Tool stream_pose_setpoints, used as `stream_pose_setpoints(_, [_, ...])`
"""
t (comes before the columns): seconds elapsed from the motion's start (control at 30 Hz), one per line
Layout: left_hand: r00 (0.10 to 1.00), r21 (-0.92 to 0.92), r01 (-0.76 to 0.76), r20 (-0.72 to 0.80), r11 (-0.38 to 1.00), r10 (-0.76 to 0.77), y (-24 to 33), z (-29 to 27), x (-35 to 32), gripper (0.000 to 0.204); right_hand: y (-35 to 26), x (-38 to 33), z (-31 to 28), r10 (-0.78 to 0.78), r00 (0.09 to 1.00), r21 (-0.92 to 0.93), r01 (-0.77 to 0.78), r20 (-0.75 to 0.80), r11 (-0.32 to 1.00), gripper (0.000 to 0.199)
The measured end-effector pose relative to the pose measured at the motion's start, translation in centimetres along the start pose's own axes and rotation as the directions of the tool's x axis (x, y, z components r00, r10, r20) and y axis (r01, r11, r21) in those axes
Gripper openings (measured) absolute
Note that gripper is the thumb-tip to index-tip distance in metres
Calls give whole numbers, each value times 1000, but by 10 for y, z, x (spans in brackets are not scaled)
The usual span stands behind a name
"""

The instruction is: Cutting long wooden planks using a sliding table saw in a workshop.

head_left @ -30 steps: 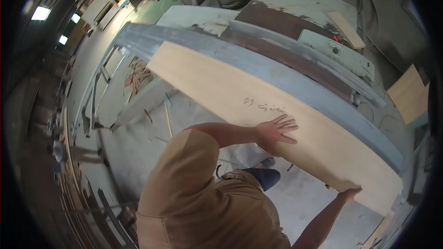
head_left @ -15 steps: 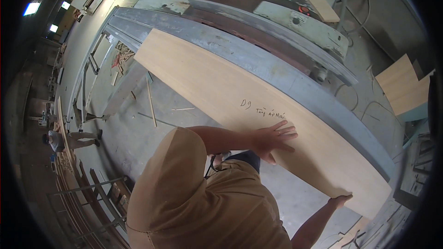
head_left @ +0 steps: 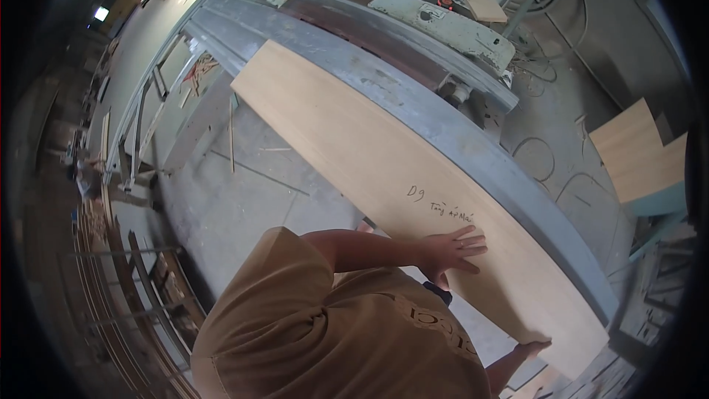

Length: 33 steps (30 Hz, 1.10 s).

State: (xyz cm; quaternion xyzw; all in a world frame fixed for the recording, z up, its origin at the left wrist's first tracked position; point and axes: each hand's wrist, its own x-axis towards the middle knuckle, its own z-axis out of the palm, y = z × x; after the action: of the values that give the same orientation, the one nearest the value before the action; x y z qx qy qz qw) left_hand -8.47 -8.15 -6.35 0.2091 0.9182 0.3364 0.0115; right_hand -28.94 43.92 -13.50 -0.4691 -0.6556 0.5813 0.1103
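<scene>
Wood is the big thing here: a long pale board [head_left: 384, 177] lies flat on the grey metal tabletop [head_left: 443, 129] of a saw machine. Its far long edge runs along the grey rail on the tabletop. The left hand [head_left: 452, 250] lies flat on top of the board, near some pencil writing, with its fingers [head_left: 469, 235] spread wide. The right hand [head_left: 533, 347] grips the near end of the board; I cannot tell how its fingers sit. More pale boards [head_left: 639, 151] rest on the floor past the far side of the tabletop. To do this well, I think both hands should press down evenly and keep the board snug against the rail.
</scene>
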Motion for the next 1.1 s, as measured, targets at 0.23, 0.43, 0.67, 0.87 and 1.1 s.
stream_pose_setpoints(0.23, [996, 110, -51, -64, 993, 58, 52, 100, 135, 86, -26, 191, -21, 23, 996, 22, -25, 88, 999, 94])
stream_pose_setpoints(0.43, [943, 69, 46, -331, 997, -20, 98, 181, 230, 81, -51, 310, -92, 28, 963, 24, -36, 266, 999, 94])
stream_pose_setpoints(0.67, [-367, -475, 806, -869, 353, -331, 57, 136, 73, 80, -67, 331, -78, 44, 926, 71, -76, 376, 995, 95])
stream_pose_setpoints(0.87, [-533, -982, -142, -28, 123, -846, 49, 147, 21, 96, -63, 339, -105, 39, 869, 91, -96, 493, 991, 96])
stream_pose_setpoints(1.1, [-194, -992, -122, 10, 14, -981, 107, 184, 118, 82, -75, 461, -132, -57, 751, 139, -47, 658, 989, 92])
